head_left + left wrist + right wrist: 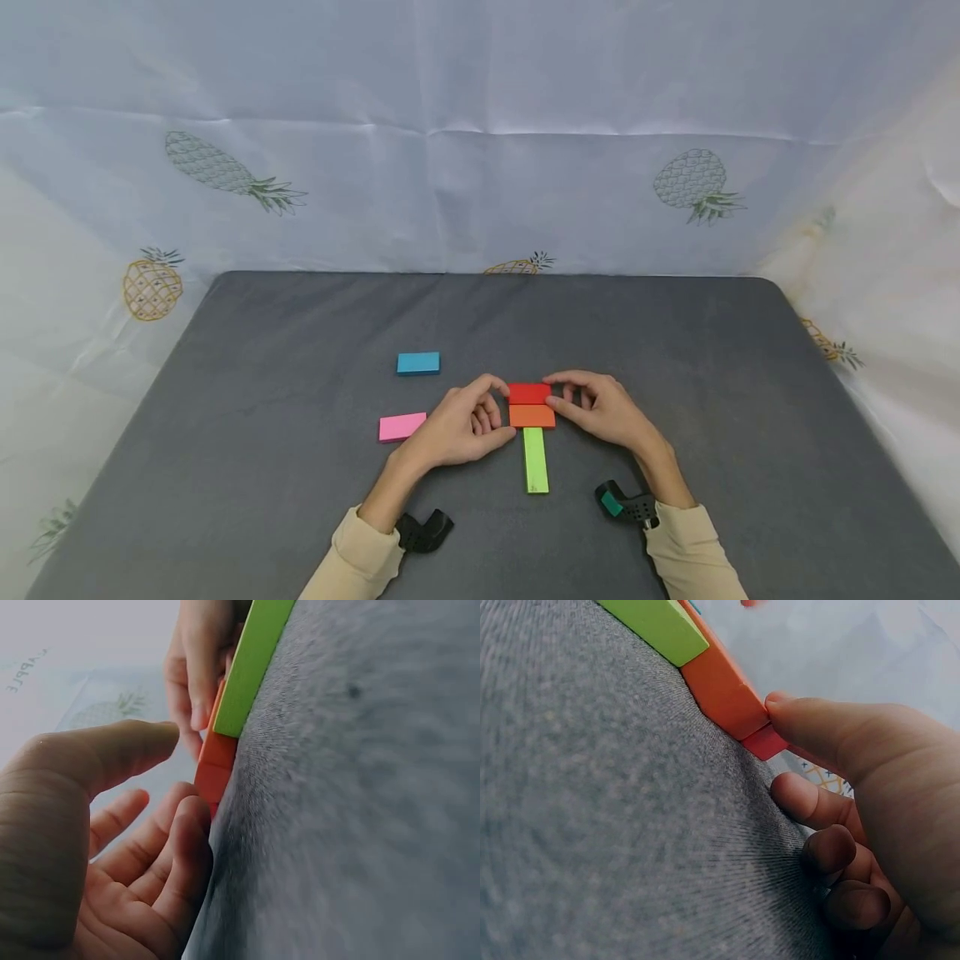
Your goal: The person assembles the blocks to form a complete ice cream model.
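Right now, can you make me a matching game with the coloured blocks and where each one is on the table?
Blocks:
1. red block
2. green block
3. blue block
4. pink block

Places:
A. alone, far left, nearest the left hand
B. alone, farther back on the left
C. between both hands' fingertips, behind the orange block
D. pointing toward the person, in front of the orange block

Pairs: 1-C, 2-D, 3-B, 4-A

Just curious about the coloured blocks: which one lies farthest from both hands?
The blue block. It lies alone toward the table's far side, beyond the pink block, while red, orange and green cluster between the hands.
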Demonstrator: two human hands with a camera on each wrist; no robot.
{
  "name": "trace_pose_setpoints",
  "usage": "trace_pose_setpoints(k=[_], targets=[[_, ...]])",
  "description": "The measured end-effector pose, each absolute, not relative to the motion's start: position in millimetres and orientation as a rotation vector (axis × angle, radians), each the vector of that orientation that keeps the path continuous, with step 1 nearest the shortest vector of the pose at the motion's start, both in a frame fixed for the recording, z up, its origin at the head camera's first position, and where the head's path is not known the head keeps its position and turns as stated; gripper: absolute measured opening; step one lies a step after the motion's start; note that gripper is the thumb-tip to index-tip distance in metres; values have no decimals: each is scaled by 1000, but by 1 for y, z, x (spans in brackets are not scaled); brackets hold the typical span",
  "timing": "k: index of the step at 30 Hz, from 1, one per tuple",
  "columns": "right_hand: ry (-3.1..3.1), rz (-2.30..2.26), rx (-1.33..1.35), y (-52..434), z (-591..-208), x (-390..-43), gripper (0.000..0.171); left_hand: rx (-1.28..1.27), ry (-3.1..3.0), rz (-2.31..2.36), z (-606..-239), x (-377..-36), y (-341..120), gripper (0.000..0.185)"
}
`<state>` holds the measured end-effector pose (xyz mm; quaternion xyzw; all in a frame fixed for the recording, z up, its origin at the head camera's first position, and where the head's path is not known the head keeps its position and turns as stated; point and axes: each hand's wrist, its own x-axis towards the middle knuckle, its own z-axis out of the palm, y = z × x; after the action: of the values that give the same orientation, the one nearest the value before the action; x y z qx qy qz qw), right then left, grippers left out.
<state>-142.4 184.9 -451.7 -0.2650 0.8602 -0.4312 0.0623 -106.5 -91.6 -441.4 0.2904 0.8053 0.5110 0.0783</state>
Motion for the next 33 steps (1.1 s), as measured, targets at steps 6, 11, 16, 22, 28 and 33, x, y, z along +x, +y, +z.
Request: trace_pose_setpoints(k=[6,11,16,22,28,33], targets=[[2605,-1292,-777,185,-452,-143,28,844,2438,1516,-435,-95,-102,41],[2604,-1295,-785,186,-452,-143,27,785,2458,1497,-431,-87,-114,41],[2605,-1309,-787,187,-452,-142,26,770,2461,1527,-427,-79,-125,40],[2595,-1323,-792,186,-454,-143,25,752,2518,1522,-424,-69,-145,41],[2591,-1327,-789,185,-453,-142,26,687,2623,1517,-423,-60,-172,38],[2593,-1330,-785,185,-452,-141,26,631,2700,1512,-424,-54,-194,37]])
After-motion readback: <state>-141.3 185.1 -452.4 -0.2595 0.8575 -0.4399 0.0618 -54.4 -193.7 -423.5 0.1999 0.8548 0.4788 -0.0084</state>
